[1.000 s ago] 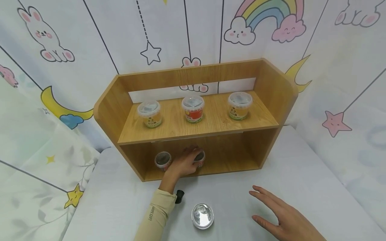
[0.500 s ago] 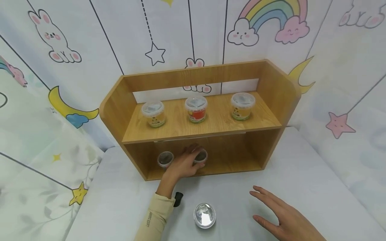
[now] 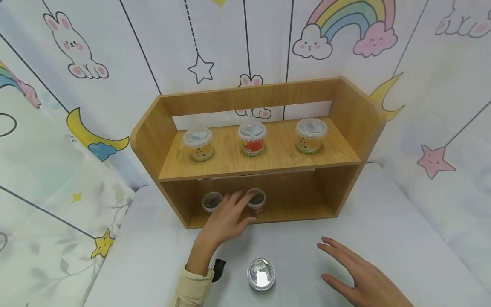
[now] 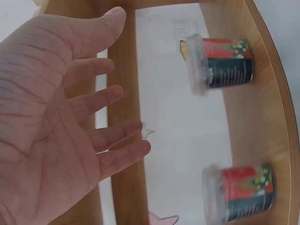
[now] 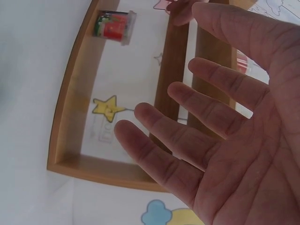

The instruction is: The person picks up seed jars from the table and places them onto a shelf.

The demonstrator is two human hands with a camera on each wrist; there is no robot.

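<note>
My left hand (image 3: 224, 224) is at the front of the lower compartment, its fingertips overlapping the rim of a small lidded tub (image 3: 258, 204) in the head view. In the left wrist view that hand (image 4: 70, 122) has extended, spread fingers and holds nothing. A second tub (image 3: 212, 200) stands on the lower level, to the left and partly behind the hand. Both lower tubs carry red and dark labels, as on this tub (image 4: 227, 63). My right hand (image 3: 356, 273) hovers over the table at the right, fingers extended and nothing in its grasp.
On the upper level of the wooden shelf (image 3: 264, 168) stand a yellow-label tub (image 3: 199, 145), a red-label tub (image 3: 252, 140) and another yellow-label tub (image 3: 311, 136). A round silver-topped container (image 3: 261, 274) sits on the white table (image 3: 299, 247), between the hands. A cartoon-printed cloth (image 3: 153, 47) hangs behind.
My left hand has let go of the right lower tub and drawn back slightly toward the front, its fingers opening. The tub stays on the lower level. The right hand keeps its place.
</note>
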